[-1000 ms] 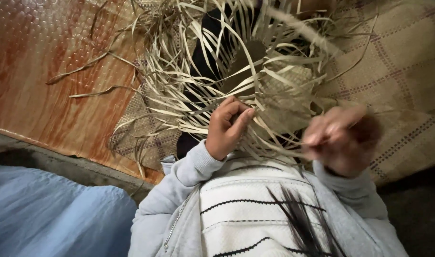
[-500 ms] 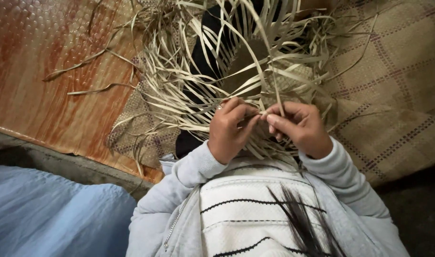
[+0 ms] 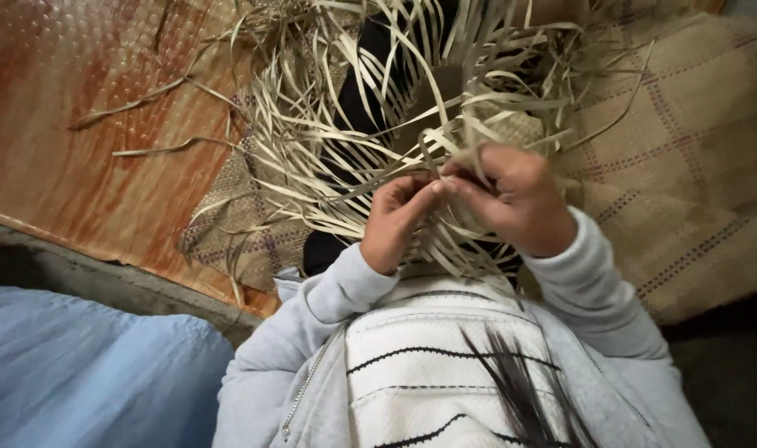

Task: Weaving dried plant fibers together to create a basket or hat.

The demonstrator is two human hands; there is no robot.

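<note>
The right hand (image 3: 511,199) has come in from the side and risen, its fingertips (image 3: 451,176) now pinching pale straw strips (image 3: 329,166) against the left hand (image 3: 395,220).

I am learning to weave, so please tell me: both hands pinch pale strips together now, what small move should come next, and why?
Probably draw the pinched strip snug. The left hand and right hand meet fingertip to fingertip on the pale strips, which stand loose and splayed above the woven mat; tightening would likely seat this crossing first.
</note>
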